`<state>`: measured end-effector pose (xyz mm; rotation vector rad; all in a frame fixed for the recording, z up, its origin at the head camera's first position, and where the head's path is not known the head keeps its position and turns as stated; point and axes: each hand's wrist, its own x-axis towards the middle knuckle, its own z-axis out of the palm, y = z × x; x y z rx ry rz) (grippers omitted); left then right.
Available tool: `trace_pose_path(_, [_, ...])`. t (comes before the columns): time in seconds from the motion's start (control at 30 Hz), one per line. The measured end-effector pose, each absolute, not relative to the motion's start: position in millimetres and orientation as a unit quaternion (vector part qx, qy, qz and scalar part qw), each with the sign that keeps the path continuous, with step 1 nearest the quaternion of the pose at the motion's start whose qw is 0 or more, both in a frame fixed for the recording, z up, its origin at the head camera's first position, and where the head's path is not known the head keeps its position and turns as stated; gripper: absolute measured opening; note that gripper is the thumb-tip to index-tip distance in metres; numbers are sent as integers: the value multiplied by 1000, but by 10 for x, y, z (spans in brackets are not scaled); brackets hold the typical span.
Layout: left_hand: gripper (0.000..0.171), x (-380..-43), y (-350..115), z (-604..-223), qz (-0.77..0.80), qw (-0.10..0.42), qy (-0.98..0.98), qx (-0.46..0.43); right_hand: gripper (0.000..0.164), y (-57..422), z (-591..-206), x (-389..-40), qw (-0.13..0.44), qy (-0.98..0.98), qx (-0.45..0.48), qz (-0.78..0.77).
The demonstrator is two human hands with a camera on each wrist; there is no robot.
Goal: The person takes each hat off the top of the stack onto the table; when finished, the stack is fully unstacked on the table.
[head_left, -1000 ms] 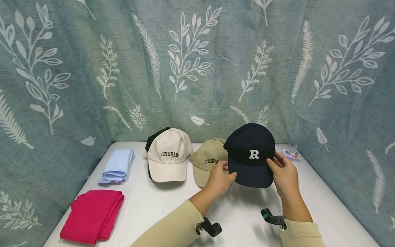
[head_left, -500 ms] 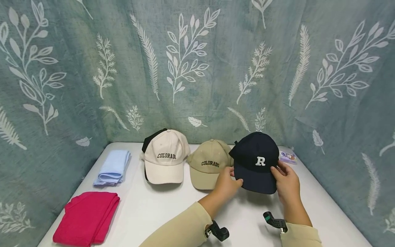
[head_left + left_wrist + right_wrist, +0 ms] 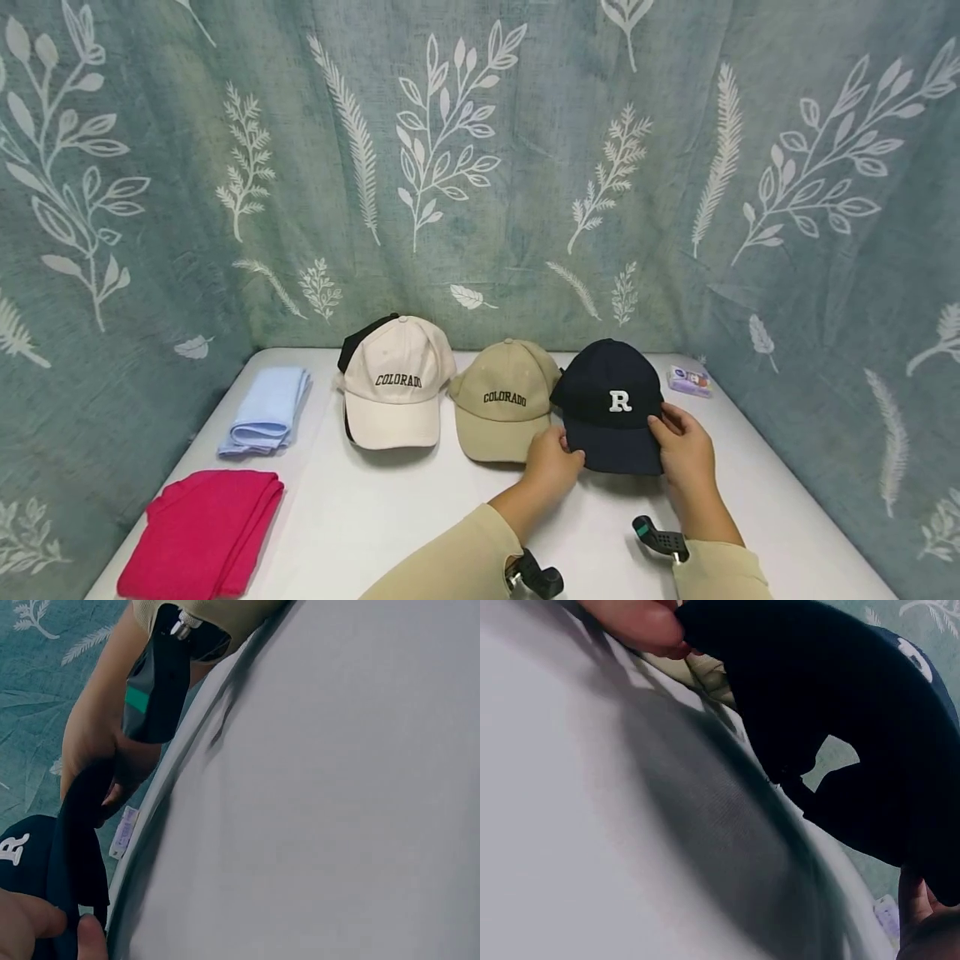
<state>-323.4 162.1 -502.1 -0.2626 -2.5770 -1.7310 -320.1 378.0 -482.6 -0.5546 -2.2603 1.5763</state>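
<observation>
A navy cap (image 3: 611,379) with a white letter R is at the right of a row of caps, its brim toward me. My left hand (image 3: 553,462) pinches the brim's left edge, thumb on top. On the other side my right hand (image 3: 686,446) grips the cap where brim and crown meet. The right wrist view shows the cap's dark underside (image 3: 817,690) and back opening, with a shadow on the table below. Directly left of it sits a khaki cap (image 3: 506,396) lettered COLORADO. Farther left, a cream COLORADO cap (image 3: 397,383) overlaps a black cap (image 3: 352,346).
On the white table (image 3: 360,525), a folded light blue cloth (image 3: 266,408) and a folded crimson cloth (image 3: 202,533) lie at the left. A small purple-and-white packet (image 3: 690,382) is at the back right. Patterned green curtain (image 3: 480,167) encloses the back and sides.
Both hands have lowered the navy cap toward the table, beside the khaki cap. The khaki cap, partly covered before, now shows more fully. The head view has shifted slightly.
</observation>
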Motion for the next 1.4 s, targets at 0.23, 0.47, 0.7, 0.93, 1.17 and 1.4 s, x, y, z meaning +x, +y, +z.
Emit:
trace_pose_path(0.23, [54, -3178, 1701, -5043, -541, 23, -838, -67, 55, 3811, -4981, -3287, 170, -801, -190, 541])
trace_pose_path(0.47, [63, -3147, 1716, -5043, -550, 6, -833, -62, 57, 3826, -5041, -3313, 154, -796, -190, 553])
trace_pose_path(0.7, [67, -3108, 1701, -5057, -592, 11, -804, -59, 61, 3834, -5044, -3298, 121, -819, -173, 533])
trace_pose_path(0.93, [66, -3082, 1694, -5000, -595, 10, -802, -54, 60, 3821, -5019, -3295, 120, -839, -176, 501])
trace_pose_path(1.17, [71, -3062, 1671, -4964, -596, -20, -800, -67, 59, 3814, -5017, -3296, 114, -858, -172, 471])
trace_pose_path(1.4, [70, -3038, 1665, -4958, -592, -38, -803, -58, 61, 3817, -5040, -3275, 113, -855, -159, 480])
